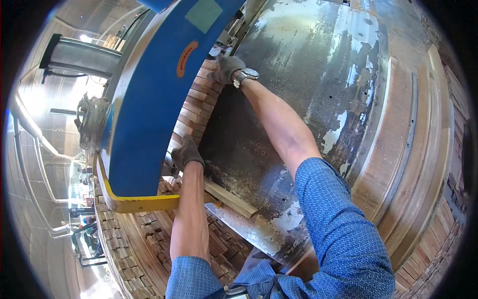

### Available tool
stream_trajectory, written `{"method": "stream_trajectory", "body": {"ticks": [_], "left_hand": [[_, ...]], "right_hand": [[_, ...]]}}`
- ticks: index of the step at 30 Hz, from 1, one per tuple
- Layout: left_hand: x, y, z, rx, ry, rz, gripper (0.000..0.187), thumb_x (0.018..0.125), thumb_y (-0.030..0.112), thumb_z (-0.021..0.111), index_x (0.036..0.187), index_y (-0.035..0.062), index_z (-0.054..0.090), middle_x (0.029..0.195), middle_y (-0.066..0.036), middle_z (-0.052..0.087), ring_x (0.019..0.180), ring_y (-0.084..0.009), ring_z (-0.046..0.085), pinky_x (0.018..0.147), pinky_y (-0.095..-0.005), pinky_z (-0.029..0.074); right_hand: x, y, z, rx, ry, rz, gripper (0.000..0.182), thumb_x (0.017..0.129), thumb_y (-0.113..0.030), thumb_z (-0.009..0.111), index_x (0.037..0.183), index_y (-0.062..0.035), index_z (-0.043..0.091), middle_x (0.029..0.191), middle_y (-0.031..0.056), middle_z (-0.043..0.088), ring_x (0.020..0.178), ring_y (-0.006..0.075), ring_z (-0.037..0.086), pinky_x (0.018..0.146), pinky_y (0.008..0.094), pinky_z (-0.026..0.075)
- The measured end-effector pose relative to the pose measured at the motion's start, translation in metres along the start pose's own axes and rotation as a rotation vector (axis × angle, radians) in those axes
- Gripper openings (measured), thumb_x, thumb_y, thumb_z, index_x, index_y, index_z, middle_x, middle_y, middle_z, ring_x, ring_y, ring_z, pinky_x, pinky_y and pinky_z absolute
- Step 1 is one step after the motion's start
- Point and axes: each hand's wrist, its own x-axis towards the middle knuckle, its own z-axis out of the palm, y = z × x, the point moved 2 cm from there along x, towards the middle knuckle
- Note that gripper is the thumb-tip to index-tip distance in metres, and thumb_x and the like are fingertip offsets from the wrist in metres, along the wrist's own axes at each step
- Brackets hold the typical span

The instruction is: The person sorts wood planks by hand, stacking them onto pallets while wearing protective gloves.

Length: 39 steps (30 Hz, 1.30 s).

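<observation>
Worker's gloved L hand (187, 152) is at the near end of a packed row of wood blocks (197, 105), gloved R hand (226, 70), w/ wristwatch (246, 76), at the far end. Both touch the row; can't tell from here if fingers grip or just press. Row's right by the blue machine housing (154, 99), along the metal table (294, 74); loose wood strip (231, 198) near L wrist.
</observation>
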Motion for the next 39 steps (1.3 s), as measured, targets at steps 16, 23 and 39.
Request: {"method": "stream_trajectory", "body": {"ticks": [16,23,39], "left_hand": [[-0.168,-0.045,-0.057,-0.324,-0.322,0.264,0.09,0.084,0.066,0.06,0.115,-0.0184,0.059,0.091,-0.037,0.062,0.091,-0.0448,0.064,0.086,-0.0467,0.048],[-0.229,-0.053,-0.103,-0.377,-0.856,0.156,0.094,0.086,0.065,0.061,0.133,-0.0158,0.049,0.126,-0.045,0.049,0.125,-0.0488,0.047,0.108,-0.0448,0.034],[-0.283,-0.108,-0.182,-0.094,-1.418,0.612,0.082,0.085,0.052,0.071,0.135,-0.0103,0.051,0.104,-0.022,0.061,0.092,-0.0264,0.063,0.078,-0.0347,0.052]], "right_hand": [[-0.111,0.076,-0.095,0.04,-0.129,0.018,0.074,0.077,-0.055,0.079,0.123,-0.0023,0.056,0.112,0.0209,0.067,0.107,0.0331,0.064,0.089,0.0418,0.05],[-0.165,0.1,-0.148,0.024,-0.156,0.013,0.067,0.079,-0.047,0.079,0.122,-0.0005,0.057,0.109,0.0212,0.068,0.101,0.0334,0.065,0.089,0.041,0.05],[-0.283,0.12,-0.226,0.03,-0.295,0.158,0.056,0.083,-0.035,0.078,0.121,0.0004,0.057,0.106,0.0104,0.064,0.097,0.0178,0.059,0.089,0.0333,0.049]]}}
